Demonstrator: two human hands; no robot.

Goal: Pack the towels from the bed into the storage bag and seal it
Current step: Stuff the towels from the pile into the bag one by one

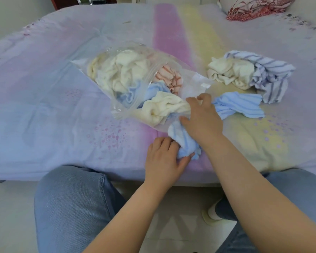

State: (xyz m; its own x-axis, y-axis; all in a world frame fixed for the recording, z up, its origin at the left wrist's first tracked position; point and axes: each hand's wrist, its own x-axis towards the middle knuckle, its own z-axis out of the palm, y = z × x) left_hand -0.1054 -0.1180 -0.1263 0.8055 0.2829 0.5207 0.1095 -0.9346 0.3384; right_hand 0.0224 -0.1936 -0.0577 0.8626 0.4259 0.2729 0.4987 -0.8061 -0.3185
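A clear plastic storage bag [106, 57] lies on the bed, its open mouth toward me, stuffed with cream, pale blue and red-striped towels. A cream towel [164, 106] bulges out of the mouth. A blue-and-white striped towel [181, 139] sits at the bag's opening; my left hand [162, 157] grips its near end and my right hand [202, 119] presses on its far end at the bag's mouth. To the right lie a loose pale blue towel [239, 105], a cream towel [230, 72] and a blue-striped towel [270, 73].
The bed [44, 110] has a pastel lilac, pink and yellow cover; its near edge runs just in front of my knees in jeans. A red-patterned pillow [254, 8] lies at the far right corner. Tiled floor shows below.
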